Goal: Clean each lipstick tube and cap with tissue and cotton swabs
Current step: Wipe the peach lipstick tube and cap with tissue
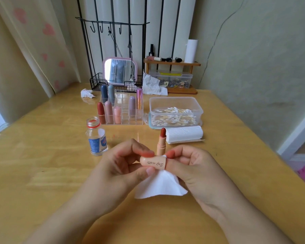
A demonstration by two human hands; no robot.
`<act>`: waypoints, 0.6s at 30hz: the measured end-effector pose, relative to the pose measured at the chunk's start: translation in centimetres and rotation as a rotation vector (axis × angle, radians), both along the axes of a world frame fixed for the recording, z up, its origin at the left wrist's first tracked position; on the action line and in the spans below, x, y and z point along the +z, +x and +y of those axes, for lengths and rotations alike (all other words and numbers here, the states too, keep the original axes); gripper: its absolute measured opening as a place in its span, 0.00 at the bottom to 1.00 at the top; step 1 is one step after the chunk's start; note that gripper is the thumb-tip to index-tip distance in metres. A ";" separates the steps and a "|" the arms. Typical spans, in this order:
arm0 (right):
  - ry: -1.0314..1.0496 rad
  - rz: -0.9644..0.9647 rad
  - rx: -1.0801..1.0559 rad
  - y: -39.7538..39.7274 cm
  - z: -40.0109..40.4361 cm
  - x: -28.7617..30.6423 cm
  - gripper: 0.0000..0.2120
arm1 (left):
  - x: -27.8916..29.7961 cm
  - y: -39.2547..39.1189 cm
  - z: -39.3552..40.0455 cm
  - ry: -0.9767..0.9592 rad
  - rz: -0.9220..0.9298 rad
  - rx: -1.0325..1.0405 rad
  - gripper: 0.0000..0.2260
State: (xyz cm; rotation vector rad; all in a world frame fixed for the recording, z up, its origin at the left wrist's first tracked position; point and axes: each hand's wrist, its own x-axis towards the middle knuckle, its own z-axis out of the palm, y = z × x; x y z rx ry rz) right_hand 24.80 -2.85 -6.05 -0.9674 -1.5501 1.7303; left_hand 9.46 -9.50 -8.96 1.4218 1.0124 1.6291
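Pink-framed rounded mirror [119, 70] upright in black wire basket [97, 84] at table's far edge; small clear glass bottle w/ blue label [96, 137], uncapped, front left; wooden shelf [173, 63] far right w/ nail-polish bottles.

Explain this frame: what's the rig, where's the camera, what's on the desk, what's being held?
No robot here: a person's two bare hands, filmed by one wide-angle camera worn on the head, looking down. The left hand grips a peach lipstick cap; the right hand pushes a white tissue into its open end. Behind stands the uncapped lipstick tube. On the wooden table: an open glass bottle, a clear organizer of lipsticks, a box of cotton swabs, and a tissue roll.
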 end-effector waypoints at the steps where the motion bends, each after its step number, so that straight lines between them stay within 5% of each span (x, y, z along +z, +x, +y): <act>1: -0.013 -0.020 0.003 0.0 0.1 0.0 0.09 | 0.0 0.1 0.0 -0.005 0.010 0.009 0.11; 5: 0.191 -0.091 -0.084 0.8 0.6 0.7 0.06 | -0.1 -0.4 0.3 -0.099 0.043 0.207 0.07; 9: 0.537 -0.239 -0.165 2.6 1.8 1.7 0.07 | -1.0 -1.8 0.9 -0.192 0.504 0.618 0.07; 18: 1.043 -0.773 -0.058 2.9 3.7 -0.6 0.06 | -2.8 -2.8 1.9 -0.220 0.841 0.708 0.08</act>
